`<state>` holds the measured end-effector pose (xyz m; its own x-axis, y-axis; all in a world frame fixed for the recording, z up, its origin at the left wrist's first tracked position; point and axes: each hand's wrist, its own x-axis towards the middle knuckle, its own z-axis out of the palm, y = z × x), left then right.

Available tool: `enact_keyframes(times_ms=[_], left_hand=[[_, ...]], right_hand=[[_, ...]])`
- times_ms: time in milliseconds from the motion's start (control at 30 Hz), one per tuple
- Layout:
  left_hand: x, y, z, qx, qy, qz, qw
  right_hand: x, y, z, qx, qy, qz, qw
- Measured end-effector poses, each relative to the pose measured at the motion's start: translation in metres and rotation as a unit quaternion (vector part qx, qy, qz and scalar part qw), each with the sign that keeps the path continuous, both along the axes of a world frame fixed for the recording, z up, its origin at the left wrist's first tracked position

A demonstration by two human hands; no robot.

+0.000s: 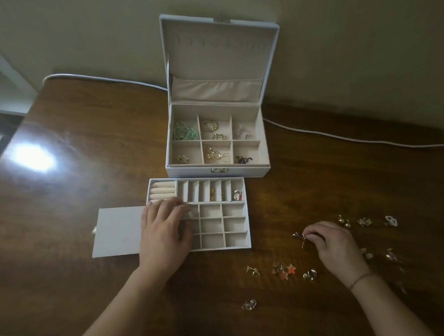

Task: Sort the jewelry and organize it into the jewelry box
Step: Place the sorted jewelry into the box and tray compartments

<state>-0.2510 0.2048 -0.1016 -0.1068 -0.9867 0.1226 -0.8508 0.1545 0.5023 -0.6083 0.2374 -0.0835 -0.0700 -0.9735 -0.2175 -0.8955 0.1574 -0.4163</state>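
The white jewelry box (217, 167) stands open at the table's middle, its compartments holding a green piece (185, 132), gold hoops (209, 124) and other items. In front lies the removable divided tray (247, 219), with ring rolls (162, 192) and a few pieces in its narrow slots. My left hand (163, 231) rests flat on the tray's left part, fingers spread. My right hand (332, 244) pinches a small gold earring (299, 237) just above the table. Loose earrings lie around it, among them orange star earrings (287, 270) and pearl earrings (343, 221).
A white flat panel (118, 231) lies left of the tray. A white cable (343, 137) runs along the table's back edge by the wall. Bright glare (32, 158) marks the wooden table (92, 279) at left. One earring (249, 305) lies near the front edge.
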Motion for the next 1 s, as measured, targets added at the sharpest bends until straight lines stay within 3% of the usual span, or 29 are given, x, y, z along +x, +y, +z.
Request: enact_keyframes(times_ms=[233,433,667,1000], left_hand=[[-0.003,0.0,0.001,0.023,-0.046,0.009,0.999],[-0.004,0.0,0.001,0.016,-0.05,0.014,0.999],[-0.006,0.001,-0.001,-0.007,-0.048,0.018,0.999],[-0.005,0.007,0.0,-0.017,0.155,0.08,0.985]], right_hand=[[0.008,-0.005,0.008,-0.027,0.009,0.005,1.0],[0.016,-0.012,0.02,-0.029,-0.029,-0.064,0.997],[0.015,-0.007,0.019,0.024,0.042,-0.05,0.998],[0.028,-0.024,0.011,-0.026,0.045,-0.061,0.997]])
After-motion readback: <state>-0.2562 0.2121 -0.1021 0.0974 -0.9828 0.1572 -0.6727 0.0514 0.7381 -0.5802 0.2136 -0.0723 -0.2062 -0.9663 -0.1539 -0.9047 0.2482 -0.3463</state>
